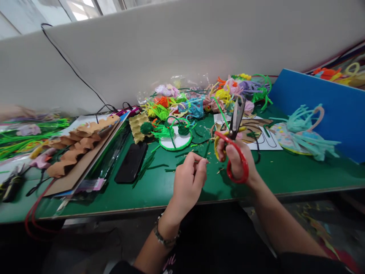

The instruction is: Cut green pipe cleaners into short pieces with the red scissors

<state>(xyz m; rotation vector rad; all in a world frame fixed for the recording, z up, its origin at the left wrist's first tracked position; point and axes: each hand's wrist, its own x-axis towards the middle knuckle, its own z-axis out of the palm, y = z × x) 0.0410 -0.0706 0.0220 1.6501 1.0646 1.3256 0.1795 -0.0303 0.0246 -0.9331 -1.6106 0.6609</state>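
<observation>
Bracelet (164, 236) on left wrist, nearest the camera. Left hand (188, 184) over the edge of the green tabletop (159, 192), fingertips pinched together; can't tell if a scrap sits between them. Right hand (238, 158) clamped on scissors (234, 129), fingers through the red and yellow handles, blades pointing up and away. Hands apart, side by side. Black phone (131, 163) lies left of the left hand, dark green clippings (146, 167) just beside it. Beyond the hands: white disc (179, 141) with fuzzy green rim and pom-poms; white sheet (273, 142) with drawn outlines, partly behind the right hand. Teal pipe-cleaner bundle (299, 123) on a spotted pad (282, 135), right. Farther back, pale egg-carton piece (137, 125), mixed pipe-cleaner heap (196, 108), leaning blue board (302, 91) right, white wall (182, 42) behind.
</observation>
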